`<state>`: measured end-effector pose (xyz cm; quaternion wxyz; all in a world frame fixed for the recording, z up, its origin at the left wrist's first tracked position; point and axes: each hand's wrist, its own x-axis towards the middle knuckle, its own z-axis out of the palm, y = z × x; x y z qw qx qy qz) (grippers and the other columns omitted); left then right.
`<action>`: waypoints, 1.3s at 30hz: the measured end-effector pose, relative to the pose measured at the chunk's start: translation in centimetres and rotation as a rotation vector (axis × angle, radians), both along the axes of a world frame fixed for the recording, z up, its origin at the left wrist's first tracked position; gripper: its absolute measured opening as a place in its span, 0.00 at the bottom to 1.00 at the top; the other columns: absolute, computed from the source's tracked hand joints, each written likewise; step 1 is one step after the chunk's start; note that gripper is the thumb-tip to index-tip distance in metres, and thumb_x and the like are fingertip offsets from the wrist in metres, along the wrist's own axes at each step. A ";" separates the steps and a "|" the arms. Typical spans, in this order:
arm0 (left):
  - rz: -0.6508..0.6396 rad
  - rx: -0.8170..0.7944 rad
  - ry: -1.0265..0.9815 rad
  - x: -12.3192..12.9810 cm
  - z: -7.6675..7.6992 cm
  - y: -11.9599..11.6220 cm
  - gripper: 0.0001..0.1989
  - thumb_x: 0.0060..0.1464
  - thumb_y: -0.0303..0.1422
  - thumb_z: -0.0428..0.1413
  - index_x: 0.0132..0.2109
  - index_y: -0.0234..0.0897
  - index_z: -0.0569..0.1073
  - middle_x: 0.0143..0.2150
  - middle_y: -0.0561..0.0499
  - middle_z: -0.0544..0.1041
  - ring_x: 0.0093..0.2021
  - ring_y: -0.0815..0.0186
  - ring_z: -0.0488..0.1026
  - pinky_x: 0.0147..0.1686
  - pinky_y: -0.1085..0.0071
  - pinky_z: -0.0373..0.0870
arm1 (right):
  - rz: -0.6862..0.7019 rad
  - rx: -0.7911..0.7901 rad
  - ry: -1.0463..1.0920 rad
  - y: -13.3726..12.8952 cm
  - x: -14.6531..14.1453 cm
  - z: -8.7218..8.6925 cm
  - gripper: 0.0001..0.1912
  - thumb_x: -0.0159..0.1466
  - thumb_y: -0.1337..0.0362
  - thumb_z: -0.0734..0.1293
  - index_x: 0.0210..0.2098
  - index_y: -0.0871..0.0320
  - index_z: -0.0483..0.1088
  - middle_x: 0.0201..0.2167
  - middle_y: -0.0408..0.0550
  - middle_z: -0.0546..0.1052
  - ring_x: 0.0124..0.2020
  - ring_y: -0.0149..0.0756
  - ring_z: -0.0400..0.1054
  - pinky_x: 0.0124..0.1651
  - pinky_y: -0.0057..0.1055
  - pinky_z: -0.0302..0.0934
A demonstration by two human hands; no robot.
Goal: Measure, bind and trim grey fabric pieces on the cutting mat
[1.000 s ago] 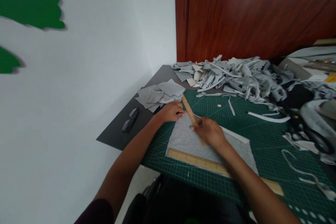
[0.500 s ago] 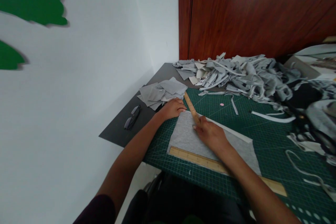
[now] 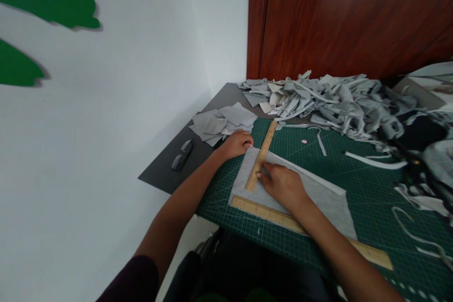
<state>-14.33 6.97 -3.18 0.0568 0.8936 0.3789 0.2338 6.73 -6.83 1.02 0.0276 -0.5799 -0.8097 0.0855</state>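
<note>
A piece of light grey fabric (image 3: 318, 203) lies flat with a folded white strip along its far edge. My left hand (image 3: 238, 144) is at the fabric's far left corner, its fingers curled and closed on that corner. A short wooden ruler (image 3: 266, 144) lies slantwise over the left part of the fabric, its far end on the mat. The thumb and fingers of my right hand (image 3: 285, 184) grip the ruler's near right edge. Along the fabric's near edge lies a longer wooden ruler (image 3: 262, 211), partly hidden under my right forearm.
A green cutting mat (image 3: 297, 255) covers the table. Cut grey fabric pieces (image 3: 226, 120) and eyeglasses (image 3: 183, 155) lie at the left. A heap of grey scraps (image 3: 339, 99) stretches along the back, with loose strips (image 3: 375, 160) at the right. A white wall (image 3: 152, 56) borders the left.
The short ruler has turned from slanting left to slanting right at its far end and now reaches further over the fabric. My left hand stays at the corner.
</note>
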 end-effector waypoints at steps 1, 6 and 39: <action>-0.003 -0.005 -0.004 0.0 0.0 0.1 0.07 0.60 0.26 0.56 0.37 0.34 0.80 0.37 0.46 0.81 0.43 0.59 0.75 0.51 0.63 0.67 | 0.017 -0.009 0.009 -0.1 -0.1 -0.2 0.22 0.73 0.55 0.62 0.63 0.53 0.71 0.48 0.55 0.83 0.49 0.48 0.78 0.45 0.36 0.65; -0.022 -0.033 -0.018 -0.1 -0.2 0.3 0.06 0.59 0.26 0.57 0.38 0.36 0.80 0.38 0.47 0.81 0.43 0.60 0.75 0.52 0.62 0.68 | 0.048 0.012 0.048 -0.6 -0.7 -0.8 0.23 0.73 0.52 0.60 0.62 0.53 0.70 0.48 0.54 0.83 0.48 0.48 0.79 0.44 0.36 0.66; 0.295 -0.037 0.248 4.1 2.6 -4.3 0.22 0.55 0.53 0.65 0.31 0.37 0.75 0.34 0.44 0.77 0.40 0.53 0.75 0.37 0.63 0.66 | -0.190 -0.060 -0.143 2.8 4.3 0.8 0.17 0.77 0.64 0.53 0.60 0.55 0.67 0.45 0.58 0.83 0.46 0.48 0.80 0.42 0.35 0.66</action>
